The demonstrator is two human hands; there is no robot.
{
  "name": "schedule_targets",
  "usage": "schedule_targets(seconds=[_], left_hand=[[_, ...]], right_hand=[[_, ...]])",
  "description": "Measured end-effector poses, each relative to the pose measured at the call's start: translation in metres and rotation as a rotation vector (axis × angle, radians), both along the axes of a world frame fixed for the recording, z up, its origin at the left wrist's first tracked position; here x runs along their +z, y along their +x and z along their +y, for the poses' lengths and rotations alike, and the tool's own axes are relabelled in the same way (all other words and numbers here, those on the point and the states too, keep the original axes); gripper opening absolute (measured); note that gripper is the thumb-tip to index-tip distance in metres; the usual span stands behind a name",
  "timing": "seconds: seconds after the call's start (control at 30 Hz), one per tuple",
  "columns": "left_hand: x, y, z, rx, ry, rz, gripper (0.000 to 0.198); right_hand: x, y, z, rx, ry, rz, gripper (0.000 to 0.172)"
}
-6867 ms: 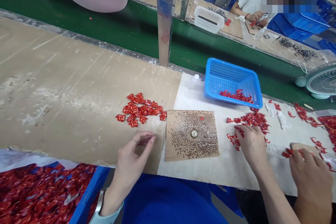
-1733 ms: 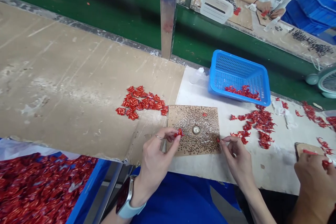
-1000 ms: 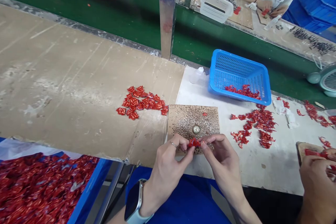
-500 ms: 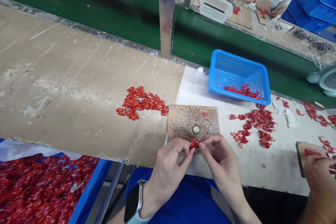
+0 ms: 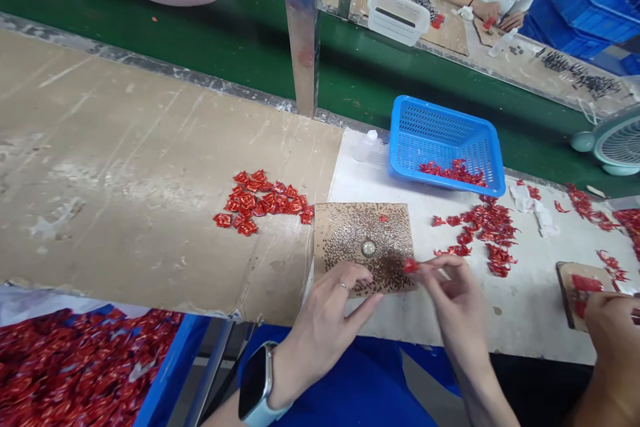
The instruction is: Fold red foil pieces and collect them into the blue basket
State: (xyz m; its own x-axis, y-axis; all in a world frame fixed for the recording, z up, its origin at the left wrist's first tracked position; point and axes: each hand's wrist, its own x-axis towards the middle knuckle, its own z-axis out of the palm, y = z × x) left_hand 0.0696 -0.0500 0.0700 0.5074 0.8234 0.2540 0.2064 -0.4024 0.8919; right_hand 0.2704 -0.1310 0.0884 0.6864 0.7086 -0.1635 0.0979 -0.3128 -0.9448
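I log R hand [image 5: 447,300] pinching small red foil twist [image 5: 411,265] at brown speckled board's [image 5: 350,233] R edge; open L hand [image 5: 320,327] farther off.

A small crumpled red foil rosette [image 5: 411,265] is pinched in the fingers [image 5: 425,265] of the right hand [image 5: 453,303], just off the right edge of the speckled cork board [image 5: 350,233], where the open left hand [image 5: 325,313] rests.

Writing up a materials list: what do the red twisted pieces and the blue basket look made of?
The red twisted pieces look like thin metallic foil or film: glossy, with crisp creases, though which exactly is unclear. The blue basket looks like moulded plastic, smooth and slightly glossy, with moulded mesh walls.
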Motion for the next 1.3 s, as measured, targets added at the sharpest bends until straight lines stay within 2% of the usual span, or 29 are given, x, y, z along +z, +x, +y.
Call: schedule_targets(seconds=[0.07, 0.13, 0.2, 0.3, 0.47, 0.6, 0.7, 0.8, 0.9, 1.0, 1.07, 1.17, 1.3], left_hand=[[-0.002, -0.006, 0.005, 0.028, -0.008, 0.016, 0.009], [-0.004, -0.013, 0.011, 0.073, -0.016, 0.028, 0.01], [-0.005, -0.019, 0.016, 0.113, -0.02, 0.03, 0.011], [-0.003, -0.023, 0.019, 0.143, -0.015, 0.019, 0.012], [0.003, -0.025, 0.018, 0.153, -0.007, 0.004, 0.011], [0.004, -0.027, 0.018, 0.165, -0.002, 0.006, 0.011], [0.005, -0.029, 0.017, 0.169, 0.007, 0.004, 0.011], [0.005, -0.03, 0.017, 0.165, 0.02, -0.002, 0.011], [0.005, -0.031, 0.018, 0.167, 0.03, -0.007, 0.011], [0.004, -0.03, 0.02, 0.173, 0.029, 0.0, 0.012], [0.003, -0.03, 0.021, 0.176, 0.029, 0.002, 0.012], [0.002, -0.03, 0.021, 0.176, 0.027, 0.008, 0.011], [0.003, -0.03, 0.022, 0.175, 0.025, 0.01, 0.01]], right_hand=[[-0.007, 0.038, -0.015, -0.219, -0.08, -0.229, 0.048], [-0.015, 0.074, -0.029, -0.362, -0.101, -0.345, 0.052], [-0.022, 0.1, -0.04, -0.428, -0.14, -0.426, 0.055], [-0.029, 0.118, -0.049, -0.4, -0.214, -0.498, 0.056], [-0.028, 0.107, -0.053, -0.301, -0.313, -0.717, 0.042], [-0.034, 0.087, -0.051, -0.156, -0.305, -0.876, 0.044], [-0.048, 0.08, -0.047, -0.037, -0.278, -0.922, 0.046], [-0.058, 0.078, -0.044, -0.006, -0.266, -0.96, 0.047], [-0.059, 0.073, -0.042, 0.034, -0.243, -0.977, 0.047], [-0.052, 0.067, -0.043, 0.098, -0.215, -0.969, 0.041], [-0.047, 0.069, -0.043, 0.093, -0.197, -0.981, 0.039], [-0.042, 0.084, -0.04, 0.004, -0.184, -1.042, 0.04], [-0.044, 0.105, -0.028, -0.036, -0.213, -1.092, 0.045]])
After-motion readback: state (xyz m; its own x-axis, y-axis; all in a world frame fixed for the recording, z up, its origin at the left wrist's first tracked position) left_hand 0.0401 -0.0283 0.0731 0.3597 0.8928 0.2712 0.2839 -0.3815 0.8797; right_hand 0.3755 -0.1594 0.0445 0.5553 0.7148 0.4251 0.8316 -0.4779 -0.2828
